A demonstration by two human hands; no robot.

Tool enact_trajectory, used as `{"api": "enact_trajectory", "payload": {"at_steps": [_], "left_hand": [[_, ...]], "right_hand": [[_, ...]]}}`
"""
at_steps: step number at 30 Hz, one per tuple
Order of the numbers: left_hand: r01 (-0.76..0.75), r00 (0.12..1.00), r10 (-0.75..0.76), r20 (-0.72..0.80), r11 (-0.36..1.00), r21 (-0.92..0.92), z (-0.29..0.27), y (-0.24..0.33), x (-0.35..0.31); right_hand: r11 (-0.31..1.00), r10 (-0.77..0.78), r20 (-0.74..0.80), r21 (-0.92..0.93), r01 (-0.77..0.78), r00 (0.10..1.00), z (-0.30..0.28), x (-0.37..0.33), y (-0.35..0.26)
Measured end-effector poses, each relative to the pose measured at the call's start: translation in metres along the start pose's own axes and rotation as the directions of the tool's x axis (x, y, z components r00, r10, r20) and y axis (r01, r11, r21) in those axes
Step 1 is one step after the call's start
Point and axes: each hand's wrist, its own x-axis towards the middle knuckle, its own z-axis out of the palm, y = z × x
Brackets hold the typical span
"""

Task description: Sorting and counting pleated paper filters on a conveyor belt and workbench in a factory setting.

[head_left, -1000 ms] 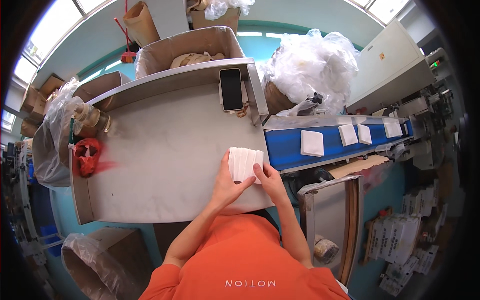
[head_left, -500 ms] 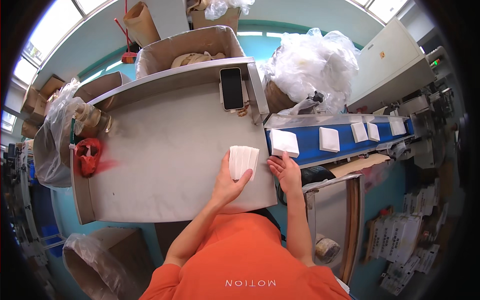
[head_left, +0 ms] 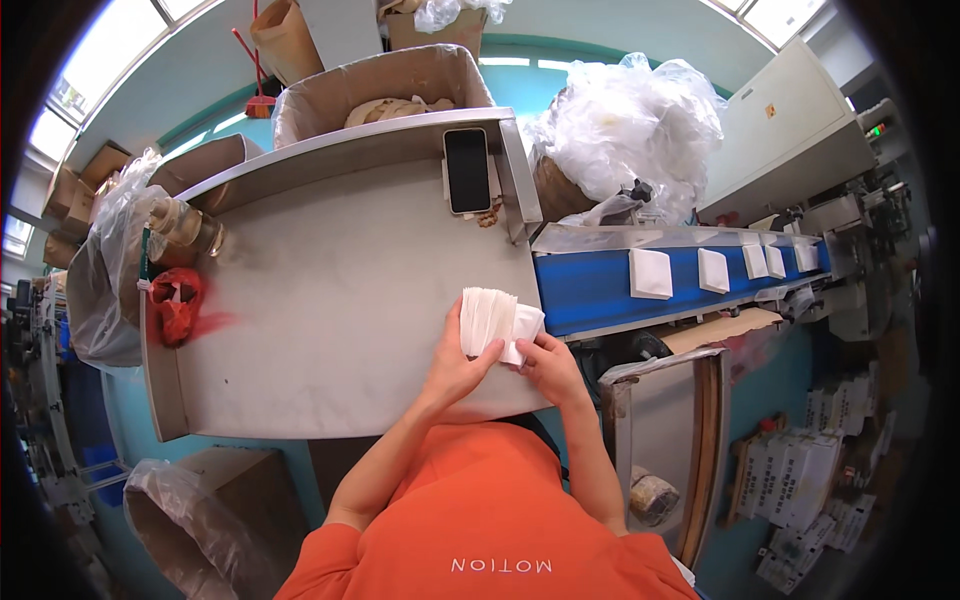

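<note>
Head view: left hand grips a stack of white folded pads on the steel table, right hand pinching one off its right edge; likely light, soft, floppy, best held by edges.

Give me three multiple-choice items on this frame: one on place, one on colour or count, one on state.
1. Where is the phone?
A. at the far edge of the steel table
B. on the belt
C. in the left hand

2. What colour is the conveyor belt?
A. green
B. blue
C. black

3. What is the left hand doing?
A. hanging free
B. resting flat on the bare table
C. holding the stack of white pads

Key: 1 A, the phone lies by the raised rim; 2 B, blue shows between the white pieces; 3 C, its thumb and fingers grip the stack, while the right hand pinches one pad.
</note>
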Motion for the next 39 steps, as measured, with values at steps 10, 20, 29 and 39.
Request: {"api": "enact_trajectory", "payload": {"at_steps": [10, 20, 29, 39], "left_hand": [[0.029, 0.997, -0.022, 0.078, 0.994, -0.101, 0.007, -0.016, 0.003], [0.065, 0.991, -0.054, 0.118, 0.994, -0.093, 0.002, -0.013, 0.002], [0.115, 0.975, -0.071, 0.210, 0.972, -0.207, -0.003, -0.005, 0.001], [-0.412, 0.906, 0.345, 0.244, 0.851, 0.327, 0.022, -0.010, 0.046]], "right_hand": [[0.915, -0.188, 0.036, -0.358, 0.189, 0.981, 0.022, 0.002, -0.007], [0.993, -0.107, -0.272, 0.021, 0.117, 0.956, 0.011, -0.001, -0.012], [0.988, -0.144, -0.050, -0.056, 0.141, 0.988, 0.026, -0.002, 0.004], [0.922, -0.244, -0.536, 0.130, 0.365, 0.808, -0.020, -0.023, 0.001]]}}
